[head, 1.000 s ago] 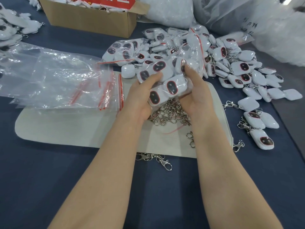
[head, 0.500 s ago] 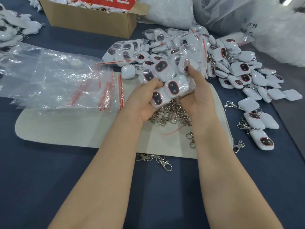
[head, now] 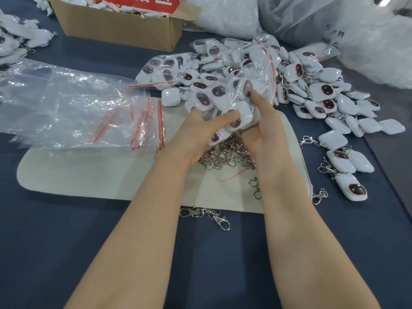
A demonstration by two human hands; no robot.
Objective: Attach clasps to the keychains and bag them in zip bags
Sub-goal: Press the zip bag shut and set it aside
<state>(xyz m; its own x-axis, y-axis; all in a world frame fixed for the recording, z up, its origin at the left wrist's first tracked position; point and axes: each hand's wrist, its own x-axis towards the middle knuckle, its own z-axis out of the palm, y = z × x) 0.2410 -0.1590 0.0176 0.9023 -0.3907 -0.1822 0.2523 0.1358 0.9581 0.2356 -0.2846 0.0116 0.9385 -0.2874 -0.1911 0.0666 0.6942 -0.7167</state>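
Grip, left: the left hand (head: 196, 134) cups the underside of a clear plastic zip bag (head: 258, 83) stuffed with white keychains. The thumb lies across its front and the fingers curl round it.
Grip, right: the right hand (head: 266, 130) grasps the same bag from its right side, thumb reaching up the front. The other fingers are hidden behind the plastic.
Held bag: raised just above the bench, over the far edge of the mat. A red zip strip shows near its upper right; sealed or not cannot be told.
Beneath the hands: heap of silver metal swivel clasps (head: 225, 152) on a cream felt mat (head: 89, 175).
Stray clasps: short linked string of silver clasps (head: 211, 216) on the bench at the mat's near edge.
Left of the hands: stack of empty clear zip bags with red strips (head: 78, 112), overlapping the mat's far left part.
Right and behind: pile of loose white square keychains with dark oval faces (head: 323, 94), with further filled bags among them.
Far left: brown cardboard box (head: 116, 30), open.
Far right: large translucent plastic sacks (head: 312, 18).
Surface: dark blue bench (head: 66, 241).
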